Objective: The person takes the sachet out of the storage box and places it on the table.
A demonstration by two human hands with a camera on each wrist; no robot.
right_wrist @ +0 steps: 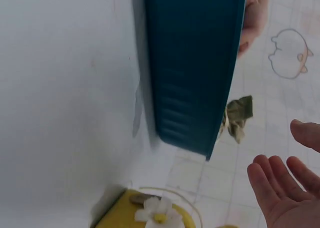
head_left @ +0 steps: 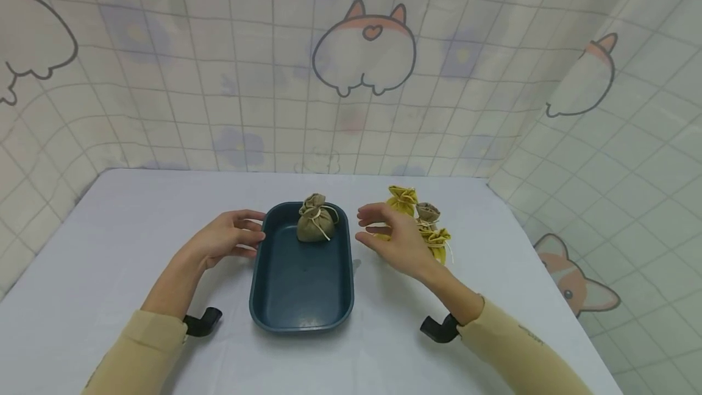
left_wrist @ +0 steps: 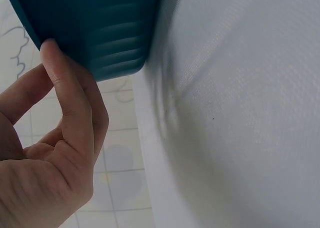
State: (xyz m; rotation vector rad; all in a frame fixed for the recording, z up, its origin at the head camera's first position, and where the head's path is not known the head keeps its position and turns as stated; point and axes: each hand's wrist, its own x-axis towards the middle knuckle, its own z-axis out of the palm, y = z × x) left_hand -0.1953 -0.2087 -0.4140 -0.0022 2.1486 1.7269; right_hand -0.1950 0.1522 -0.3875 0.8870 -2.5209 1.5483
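Observation:
A dark teal tray [head_left: 304, 285] lies on the table, with one olive-brown drawstring pouch [head_left: 315, 227] at its far end, tied with a pale cord. My left hand [head_left: 236, 236] is at the tray's left side; in the left wrist view its fingertips [left_wrist: 51, 52] touch the wall by the rim. My right hand [head_left: 403, 242] hovers right of the tray, fingers spread and holding nothing. Just beyond it are several small pouches, yellow ones [head_left: 403, 199] and a brown one [head_left: 428, 212], partly hidden by the hand. A white flower decorates a yellow pouch [right_wrist: 117, 213] in the right wrist view.
The table [head_left: 137, 224] has a white cover. Behind it and along the sides hangs a checked curtain [head_left: 247, 78] with cartoon animals. Black wrist mounts [head_left: 203, 322] stick out from both sleeves.

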